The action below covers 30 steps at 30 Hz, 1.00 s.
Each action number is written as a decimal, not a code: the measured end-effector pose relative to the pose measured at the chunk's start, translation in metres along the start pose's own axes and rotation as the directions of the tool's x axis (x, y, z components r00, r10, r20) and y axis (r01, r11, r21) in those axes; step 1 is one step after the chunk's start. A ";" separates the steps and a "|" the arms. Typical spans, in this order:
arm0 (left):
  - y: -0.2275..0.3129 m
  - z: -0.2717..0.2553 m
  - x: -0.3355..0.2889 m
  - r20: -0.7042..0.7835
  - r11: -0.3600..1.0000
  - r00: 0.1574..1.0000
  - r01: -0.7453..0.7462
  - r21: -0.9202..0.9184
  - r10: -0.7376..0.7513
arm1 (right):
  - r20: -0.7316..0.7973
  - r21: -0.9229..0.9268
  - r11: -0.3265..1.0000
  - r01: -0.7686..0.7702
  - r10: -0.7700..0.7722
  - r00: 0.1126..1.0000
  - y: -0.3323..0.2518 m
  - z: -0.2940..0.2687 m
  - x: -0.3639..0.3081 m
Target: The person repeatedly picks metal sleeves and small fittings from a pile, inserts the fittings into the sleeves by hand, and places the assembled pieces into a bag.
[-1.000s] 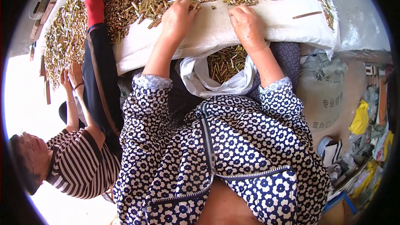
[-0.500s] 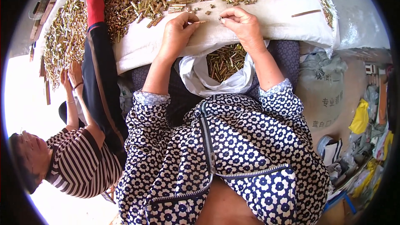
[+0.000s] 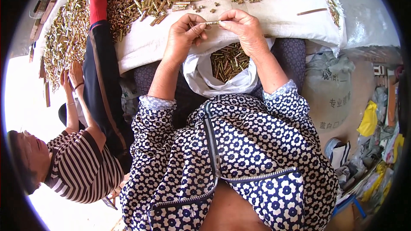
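Holding the brass tube (image 3: 211,23) calls for steady, aligned fingertips: the left hand (image 3: 182,36) pinches one end, the right hand (image 3: 246,33) the other, near the front edge of the white-covered counter (image 3: 141,45); exact fit cannot be told.

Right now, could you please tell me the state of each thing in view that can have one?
Left hand: pinching one end of a small metal piece
Right hand: fingertips closed at its other end
Small metal piece: held roughly level
White bag: open, with metal pieces inside
Thin stick: lying on the white cloth
Jacket zipper: partly zipped, open toward the neck
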<state>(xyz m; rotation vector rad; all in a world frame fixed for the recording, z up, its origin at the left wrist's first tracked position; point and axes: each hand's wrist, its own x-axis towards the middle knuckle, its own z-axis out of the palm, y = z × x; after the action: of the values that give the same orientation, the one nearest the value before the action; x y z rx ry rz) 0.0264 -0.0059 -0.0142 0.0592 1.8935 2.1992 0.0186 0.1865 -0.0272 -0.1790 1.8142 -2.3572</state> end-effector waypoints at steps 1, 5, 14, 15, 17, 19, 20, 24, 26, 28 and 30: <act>-0.001 0.000 0.000 0.000 1.000 1.000 0.001 0.000 -0.001 | 0.011 0.008 1.000 -0.008 0.008 1.000 0.001 0.001 -0.001; -0.003 0.001 -0.002 -0.009 0.990 1.000 0.010 -0.143 -0.011 | 0.012 0.103 0.994 -0.030 0.029 1.000 0.002 0.004 -0.002; -0.006 0.008 -0.002 -0.033 0.956 0.999 -0.041 -0.292 0.033 | -0.085 0.173 0.984 0.053 -0.039 0.996 0.006 0.014 -0.009; -0.006 0.009 -0.002 -0.038 0.951 0.999 -0.048 -0.306 0.038 | -0.086 0.173 0.983 0.053 -0.039 0.996 0.005 0.014 -0.010; -0.008 0.008 -0.003 -0.046 0.947 0.998 -0.062 -0.316 0.050 | -0.099 -0.028 0.995 0.101 -0.103 0.990 0.002 0.019 -0.012; -0.007 0.010 -0.003 -0.049 0.942 0.997 -0.075 -0.328 0.063 | -0.090 -0.109 0.980 0.165 -0.175 0.980 0.005 0.019 -0.011; -0.005 0.013 -0.002 -0.080 0.963 0.996 -0.067 -0.262 0.048 | -0.076 -0.191 0.955 0.229 -0.247 0.966 0.006 0.018 -0.010; -0.018 0.019 0.002 -0.077 0.855 0.984 -0.100 0.508 0.161 | 0.009 -0.577 0.797 0.175 -0.208 0.978 0.007 0.014 -0.007; -0.020 0.028 0.002 -0.038 0.708 0.939 -0.231 0.667 0.343 | 0.144 -0.821 0.482 0.305 -0.341 0.929 0.005 0.015 -0.004; -0.018 0.032 0.004 0.123 0.478 0.871 -0.374 0.795 0.476 | 0.162 -0.740 0.621 0.260 -0.210 0.964 -0.001 0.005 -0.001; -0.015 0.038 0.003 0.135 0.462 0.868 -0.378 0.802 0.477 | 0.132 -0.771 0.589 0.243 -0.226 0.965 -0.001 0.000 0.004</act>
<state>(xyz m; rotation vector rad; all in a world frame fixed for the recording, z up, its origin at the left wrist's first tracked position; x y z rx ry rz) 0.0326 0.0335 -0.0231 0.6626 3.0762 1.3001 0.0151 0.1855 -0.0266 -0.5716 2.8409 -1.4606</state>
